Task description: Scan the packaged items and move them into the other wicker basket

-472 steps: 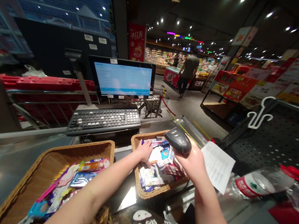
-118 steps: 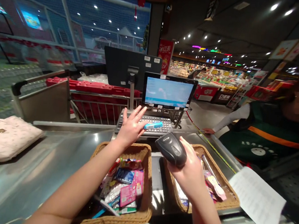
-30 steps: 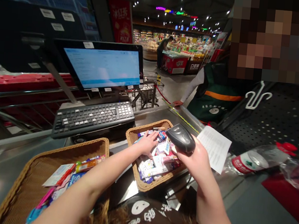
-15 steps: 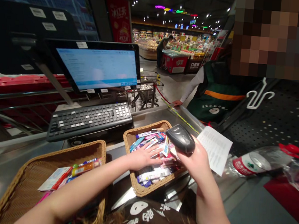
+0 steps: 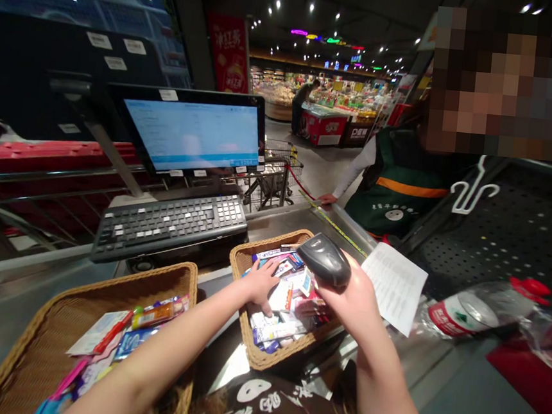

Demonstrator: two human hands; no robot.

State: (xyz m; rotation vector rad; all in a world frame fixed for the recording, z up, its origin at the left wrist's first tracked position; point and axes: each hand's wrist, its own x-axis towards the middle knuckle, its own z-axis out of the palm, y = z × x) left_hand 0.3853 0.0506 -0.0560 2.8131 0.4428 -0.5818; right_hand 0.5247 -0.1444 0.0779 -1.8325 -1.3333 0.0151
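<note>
The left hand (image 5: 260,284) has its fingers spread on the packets (image 5: 289,327) inside the right wicker basket (image 5: 262,360); whether they pinch one, I cannot tell. Above that basket's right side, the right hand (image 5: 351,292) grasps a black scanner (image 5: 324,259).

- The rectangular brown wicker right basket (image 5: 265,362) stood beside the brown wicker left basket (image 5: 46,341).
- Multicoloured plastic packets (image 5: 287,301) lay in the right basket, under the left hand (image 5: 259,286).
- The black plastic handheld scanner (image 5: 324,260) was in the right hand (image 5: 348,291), above them.
- The long black plastic keyboard (image 5: 172,226) stood behind the left basket, the black rectangular monitor (image 5: 192,136) behind it.
- The white paper sheet (image 5: 394,288) lay right of the right basket, the clear plastic bottle (image 5: 469,313) farther right.
</note>
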